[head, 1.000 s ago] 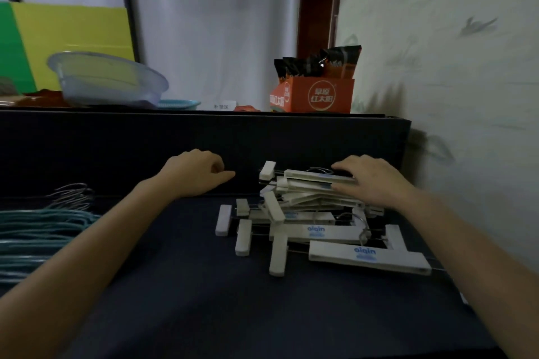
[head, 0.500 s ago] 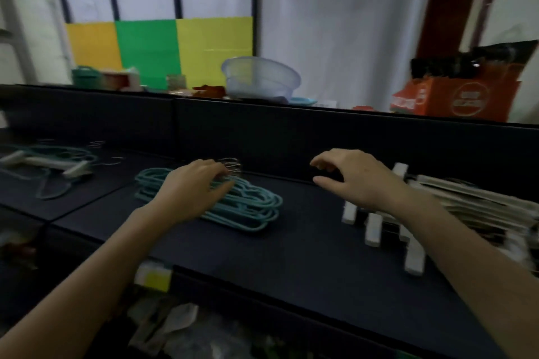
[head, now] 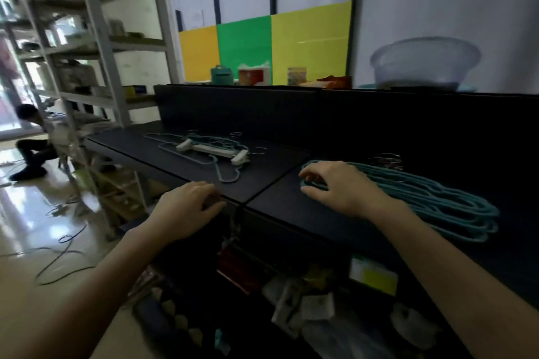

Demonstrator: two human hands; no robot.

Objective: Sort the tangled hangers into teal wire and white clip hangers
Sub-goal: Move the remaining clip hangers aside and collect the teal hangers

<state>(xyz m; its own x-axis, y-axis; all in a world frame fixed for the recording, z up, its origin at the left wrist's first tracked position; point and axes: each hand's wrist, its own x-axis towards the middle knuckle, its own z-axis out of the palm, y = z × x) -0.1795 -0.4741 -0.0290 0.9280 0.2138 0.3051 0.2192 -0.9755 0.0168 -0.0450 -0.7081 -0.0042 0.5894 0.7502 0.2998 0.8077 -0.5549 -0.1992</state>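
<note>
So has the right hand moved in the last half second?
Yes, leftward: the right hand was right of the stack of teal wire hangers, and is now over its left end.

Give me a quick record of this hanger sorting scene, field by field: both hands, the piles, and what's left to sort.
left hand: loosely curled at the front edge of the table, holding nothing
right hand: fingers relaxed, over the near end of the teal stack; contact unclear
teal stack: wire hangers laid together, right section
tangled pile: teal wire hangers, left section, neither hand on it
white clip hanger: one, lying across the tangled pile
left to sort: the tangled pile
</note>
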